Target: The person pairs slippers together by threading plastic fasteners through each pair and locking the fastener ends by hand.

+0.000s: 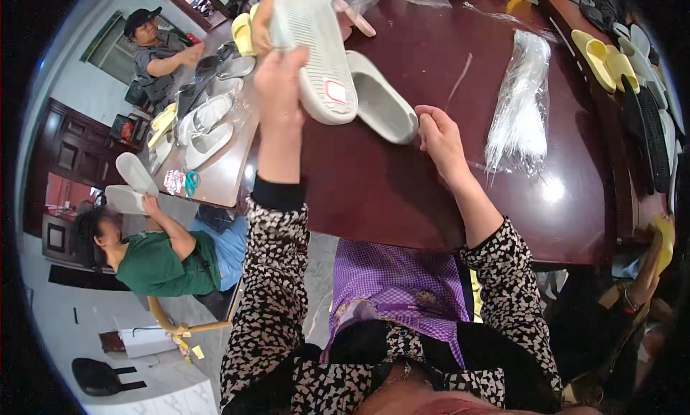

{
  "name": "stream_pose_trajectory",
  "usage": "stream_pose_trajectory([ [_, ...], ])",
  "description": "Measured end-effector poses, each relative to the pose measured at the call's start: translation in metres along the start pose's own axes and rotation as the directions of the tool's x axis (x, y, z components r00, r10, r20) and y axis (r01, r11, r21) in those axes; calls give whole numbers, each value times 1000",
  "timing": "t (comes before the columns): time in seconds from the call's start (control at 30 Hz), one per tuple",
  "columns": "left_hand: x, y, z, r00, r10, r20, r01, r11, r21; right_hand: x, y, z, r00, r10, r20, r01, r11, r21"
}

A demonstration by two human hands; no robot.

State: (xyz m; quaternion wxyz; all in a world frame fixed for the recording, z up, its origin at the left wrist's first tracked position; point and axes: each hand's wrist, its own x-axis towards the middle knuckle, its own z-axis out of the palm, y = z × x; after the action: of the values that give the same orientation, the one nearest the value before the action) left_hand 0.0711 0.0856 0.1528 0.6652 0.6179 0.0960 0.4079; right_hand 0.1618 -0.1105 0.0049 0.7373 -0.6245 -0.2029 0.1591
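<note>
My left hand [279, 80] is raised over the dark red table [402, 185] and grips a pale grey slipper [316, 52], sole turned toward me, with a small red-edged sticker near the heel. A second grey slipper [381, 102] lies on the table just to its right, opening upward. My right hand [440, 138] rests on the table with its fingers touching the heel end of that second slipper.
A bundle of clear plastic bags [521, 102] lies right of my hands. Yellow, white and black slippers [625, 62] line the far right. At the left, two other people sit by a table [215, 170] holding more white slippers and teal scissors [191, 182].
</note>
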Motion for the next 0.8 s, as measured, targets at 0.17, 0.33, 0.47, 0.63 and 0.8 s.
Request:
stream_pose_trajectory([
  [0.17,-3,-76,29,962,-237,134,126,825,551,-2,-1,0,996,5,-89,-6,1000,-7],
  [0.33,-27,-120,57,898,-289,333,172,925,340,9,-1,-15,975,74,-211,-20,968,248],
  [0.47,-14,-150,17,969,-108,224,-23,859,512,21,-7,-27,963,108,-247,-4,921,388],
  [0.63,-41,-161,6,901,-428,-71,422,826,373,29,11,-34,956,-17,-294,-59,967,-248],
  [0.8,-48,-171,-5,864,-503,-1,503,864,24,25,6,-39,949,-228,-217,52,794,-606],
])
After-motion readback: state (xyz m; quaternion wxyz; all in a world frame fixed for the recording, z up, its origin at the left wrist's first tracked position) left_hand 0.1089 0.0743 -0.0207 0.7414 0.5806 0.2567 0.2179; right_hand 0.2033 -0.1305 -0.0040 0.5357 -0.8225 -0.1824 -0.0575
